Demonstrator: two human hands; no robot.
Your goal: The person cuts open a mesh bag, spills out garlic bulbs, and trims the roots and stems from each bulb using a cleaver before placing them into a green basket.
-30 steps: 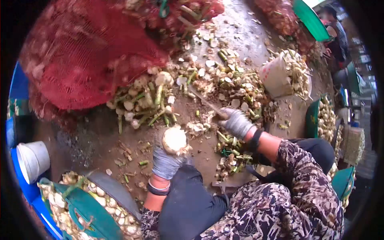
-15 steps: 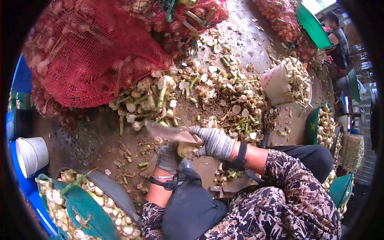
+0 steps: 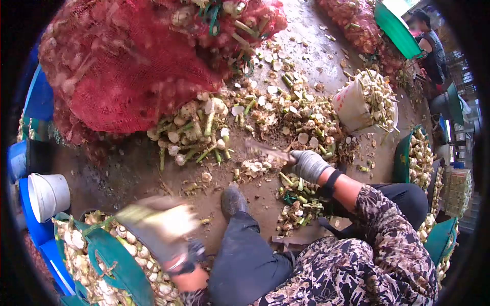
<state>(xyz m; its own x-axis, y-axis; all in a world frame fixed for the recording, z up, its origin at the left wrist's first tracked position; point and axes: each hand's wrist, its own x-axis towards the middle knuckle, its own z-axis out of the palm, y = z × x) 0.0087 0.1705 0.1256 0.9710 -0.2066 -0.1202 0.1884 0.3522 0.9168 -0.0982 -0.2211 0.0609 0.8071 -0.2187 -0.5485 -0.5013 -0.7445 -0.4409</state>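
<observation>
My right hand (image 3: 309, 166), in a grey glove, is closed round a knife (image 3: 270, 151); its blade points left above the littered floor. My left hand (image 3: 159, 237) is smeared by motion beside the green tub (image 3: 115, 255) of garlic at lower left. A blurred pale yellow-white shape, probably a garlic bulb (image 3: 178, 222), shows at that hand; whether the fingers grip it cannot be made out. Ahead, a heap of stalked garlic bulbs (image 3: 191, 125) spills out beneath a red mesh sack (image 3: 132, 76).
Cut stalks and peelings (image 3: 306, 117) cover the floor ahead. A white bucket (image 3: 352, 108) full of stalks leans at right. Garlic tubs (image 3: 403, 158) line the right side, and a white pail (image 3: 51, 196) stands left. Another person (image 3: 434, 48) is at far right.
My left hand has swung from the knife down and left to the tub. My right hand has moved right with the knife. The bulb no longer lies between both hands.
</observation>
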